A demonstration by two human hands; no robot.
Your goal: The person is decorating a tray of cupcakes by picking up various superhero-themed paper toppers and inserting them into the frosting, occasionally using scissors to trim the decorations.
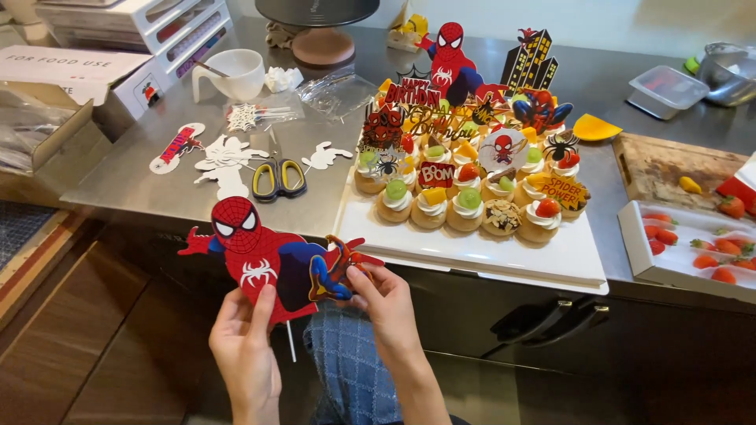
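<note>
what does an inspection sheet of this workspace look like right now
surface: grey metal counter, crowded with things.
job's things: large red and blue superhero cutout on a thin stick, with a smaller cutout against its right edge.
clutter: white tray of cream cupcakes with fruit and paper toppers; yellow-handled scissors; punched white card scraps; white cup; cutting board; tray of strawberries; clear plastic container.
hands: left hand holds the large cutout from below; right hand pinches the smaller cutout.
cables: nothing seen.
surroundings: white drawer unit and open cardboard box at far left; wooden floor below.
</note>
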